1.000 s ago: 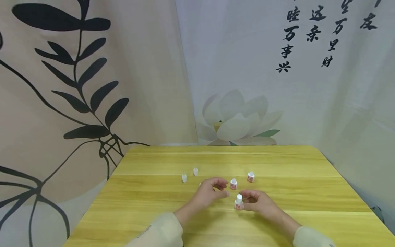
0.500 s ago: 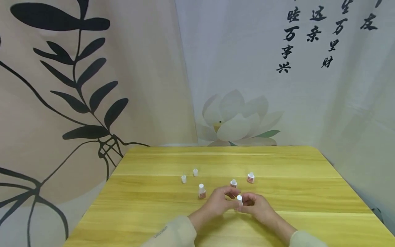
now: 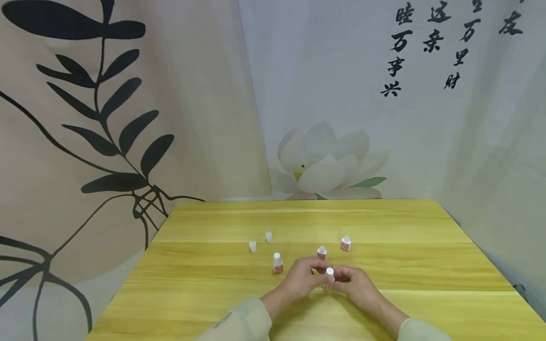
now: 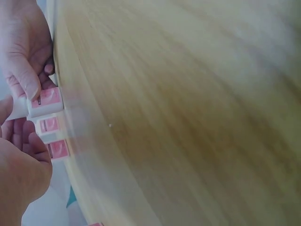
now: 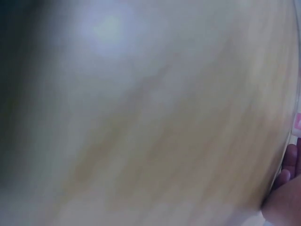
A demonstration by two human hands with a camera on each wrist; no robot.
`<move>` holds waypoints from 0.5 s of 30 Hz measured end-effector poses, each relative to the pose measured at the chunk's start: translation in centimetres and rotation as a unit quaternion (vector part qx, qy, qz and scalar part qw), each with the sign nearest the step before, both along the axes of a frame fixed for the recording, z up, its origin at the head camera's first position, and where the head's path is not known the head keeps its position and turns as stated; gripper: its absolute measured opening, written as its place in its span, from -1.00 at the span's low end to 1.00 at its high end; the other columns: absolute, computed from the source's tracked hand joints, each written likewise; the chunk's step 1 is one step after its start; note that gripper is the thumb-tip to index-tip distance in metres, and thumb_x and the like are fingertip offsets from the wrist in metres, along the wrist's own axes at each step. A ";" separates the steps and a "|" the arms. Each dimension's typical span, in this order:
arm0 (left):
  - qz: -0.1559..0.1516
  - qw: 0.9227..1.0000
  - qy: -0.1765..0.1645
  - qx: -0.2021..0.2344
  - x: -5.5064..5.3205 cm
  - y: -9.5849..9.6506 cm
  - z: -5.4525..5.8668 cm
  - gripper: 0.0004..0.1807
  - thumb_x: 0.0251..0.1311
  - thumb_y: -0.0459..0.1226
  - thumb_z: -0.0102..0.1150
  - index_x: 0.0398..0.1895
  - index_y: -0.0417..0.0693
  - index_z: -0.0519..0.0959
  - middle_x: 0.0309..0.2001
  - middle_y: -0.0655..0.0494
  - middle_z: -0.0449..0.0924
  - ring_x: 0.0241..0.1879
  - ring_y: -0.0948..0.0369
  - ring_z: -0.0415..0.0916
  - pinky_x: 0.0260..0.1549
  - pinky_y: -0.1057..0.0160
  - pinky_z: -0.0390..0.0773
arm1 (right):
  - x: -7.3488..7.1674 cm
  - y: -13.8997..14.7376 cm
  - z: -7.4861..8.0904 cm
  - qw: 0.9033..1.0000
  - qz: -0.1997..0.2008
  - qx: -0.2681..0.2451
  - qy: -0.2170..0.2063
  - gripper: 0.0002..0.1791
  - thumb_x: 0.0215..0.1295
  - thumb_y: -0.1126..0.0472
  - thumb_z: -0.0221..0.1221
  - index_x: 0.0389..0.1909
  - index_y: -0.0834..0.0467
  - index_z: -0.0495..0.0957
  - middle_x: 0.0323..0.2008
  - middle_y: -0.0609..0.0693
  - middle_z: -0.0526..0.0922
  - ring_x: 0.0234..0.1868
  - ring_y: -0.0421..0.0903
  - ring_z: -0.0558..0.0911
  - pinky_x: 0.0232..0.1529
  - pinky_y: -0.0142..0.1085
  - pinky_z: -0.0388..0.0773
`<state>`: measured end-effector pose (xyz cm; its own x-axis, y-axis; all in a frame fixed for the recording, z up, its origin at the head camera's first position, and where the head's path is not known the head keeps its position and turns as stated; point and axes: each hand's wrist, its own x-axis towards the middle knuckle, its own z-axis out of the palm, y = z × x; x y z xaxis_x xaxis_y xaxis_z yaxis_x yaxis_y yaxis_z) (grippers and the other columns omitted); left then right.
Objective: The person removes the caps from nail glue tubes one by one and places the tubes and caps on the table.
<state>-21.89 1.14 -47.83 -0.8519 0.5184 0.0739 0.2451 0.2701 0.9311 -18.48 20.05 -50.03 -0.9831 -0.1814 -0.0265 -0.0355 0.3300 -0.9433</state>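
My right hand (image 3: 360,286) grips a small white bottle (image 4: 46,104) with a pink label, standing upright between my hands. With thumb and fingers, my left hand (image 3: 300,279) pinches the bottle's white cap (image 3: 330,272). In the head view the fingers cover most of the bottle's body. Beyond my hands are two similar bottles with pale narrow tips, one nearer (image 3: 322,253) and partly hidden behind my left fingers, the other farther right (image 3: 346,244). A capped bottle (image 3: 278,264) stands to the left of my left hand.
Two loose whitish caps, a nearer cap (image 3: 252,246) and a farther cap (image 3: 268,237), rest on the left part of the wooden table (image 3: 204,279). Behind the table's far edge hangs a printed curtain (image 3: 204,118).
My left hand has moved right, from beside the bottle onto its cap. This uncovers the capped bottle at left, earlier hidden behind the hand. My right hand keeps its hold.
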 end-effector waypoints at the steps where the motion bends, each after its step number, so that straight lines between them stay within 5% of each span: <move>1: 0.001 1.000 0.003 0.002 0.0 0.0 0.0 -0.83 0.15 -0.25 0.41 -0.19 0.01 0.73 -0.33 0.34 0.58 -0.29 0.30 0.47 -0.40 0.38 0.46 | 0.0 0.0 0.0 1.000 -0.001 -0.001 -0.001 -0.69 0.14 0.14 0.43 -0.17 0.22 0.66 -0.20 0.02 0.71 -0.14 -0.06 0.63 -0.12 -0.29 0.55; 10: 0.019 1.000 0.005 -0.005 -0.1 0.1 -0.1 -0.86 0.06 -0.28 0.47 -0.29 0.07 0.72 -0.36 0.35 0.59 -0.28 0.27 0.48 -0.39 0.35 0.47 | 0.0 0.0 0.1 1.000 -0.003 0.004 -0.007 -0.68 0.13 0.14 0.43 -0.16 0.23 0.67 -0.20 0.02 0.72 -0.15 -0.07 0.63 -0.12 -0.30 0.57; 15: 0.006 1.000 -0.004 -0.016 0.1 -0.4 0.2 -0.70 0.06 -0.27 0.48 -0.11 -0.02 0.68 -0.28 0.34 0.57 -0.18 0.29 0.48 -0.21 0.31 0.49 | 0.2 0.0 0.2 1.000 0.005 0.002 -0.009 -0.64 0.14 0.14 0.42 -0.11 0.26 0.65 -0.16 0.05 0.72 -0.12 -0.06 0.63 -0.10 -0.26 0.58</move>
<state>-21.81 0.74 -47.58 -0.8586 0.5101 0.0504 0.2339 0.3023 0.9241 -18.27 20.05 -49.84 -0.9805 -0.1910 -0.0456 -0.0211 0.3334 -0.9426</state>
